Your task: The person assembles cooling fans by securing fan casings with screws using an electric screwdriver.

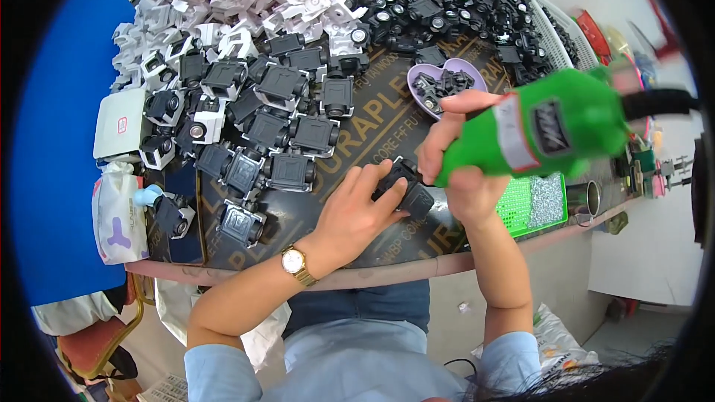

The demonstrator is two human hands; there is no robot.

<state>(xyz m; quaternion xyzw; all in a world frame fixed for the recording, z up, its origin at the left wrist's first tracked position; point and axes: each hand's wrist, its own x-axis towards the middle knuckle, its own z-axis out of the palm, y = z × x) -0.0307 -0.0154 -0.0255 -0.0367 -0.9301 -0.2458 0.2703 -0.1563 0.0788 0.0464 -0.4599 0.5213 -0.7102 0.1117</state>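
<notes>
Blue panel far left, white soft pack, reddish-brown chair below

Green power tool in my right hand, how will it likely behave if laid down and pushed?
The green power tool looks rounded, so it may roll when pushed. It looks moulded and solid, so probably stiff. The black cord-like piece at its rear might check the roll.

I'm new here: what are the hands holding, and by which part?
Right hand: green tool, by its narrower end. Left hand: black part, by its left side.
</notes>
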